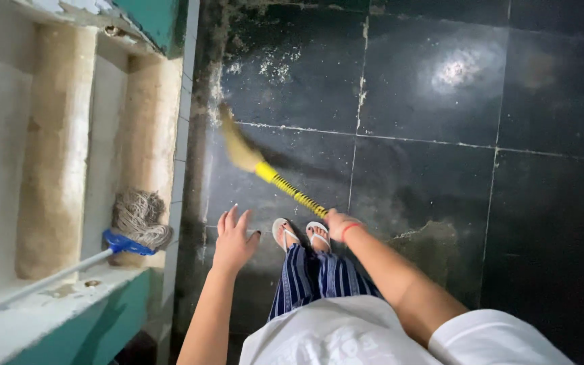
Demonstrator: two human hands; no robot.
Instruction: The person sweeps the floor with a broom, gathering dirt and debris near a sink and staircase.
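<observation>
Right now the right hand (pixel 338 223) is closed around the end of a short broom with a yellow-and-black striped handle and straw bristles (pixel 265 172), its blurred head (pixel 236 145) low over the dark, dusty tiled floor (pixel 427 176) ahead of the feet in white flip-flops (pixel 300 234). Meanwhile the left hand (pixel 234 240) hovers empty, fingers spread wide. Off left, a grey string mop with a blue head (pixel 136 226) leans in a pale recessed ledge (pixel 55 135).
</observation>
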